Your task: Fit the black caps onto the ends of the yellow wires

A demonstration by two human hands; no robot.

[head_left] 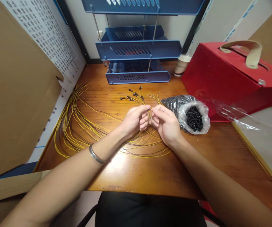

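Above the middle of the table my left hand (pixel 137 118) and my right hand (pixel 165 121) meet, both closed, fingertips nearly touching. Pinched in the left fingertips is a thin dark piece (pixel 149 109), too small to make out fully. The right fingers are closed around the end of a yellow wire, mostly hidden by the hand. Loose yellow and black wires (pixel 72 126) curve across the table and pass beneath both hands. Just beyond the hands lie wire ends with black caps (pixel 135 94). Bare-looking wire ends (pixel 155 95) fan out behind the right hand.
An opened clear bag (pixel 205 118) of small black caps (pixel 194 119) lies right of my right hand. Blue tiered trays (pixel 138 50) stand at the back, beside a paper cup (pixel 182 65). A red box (pixel 230 85) with a handle occupies the right; cardboard (pixel 20 88) borders the left.
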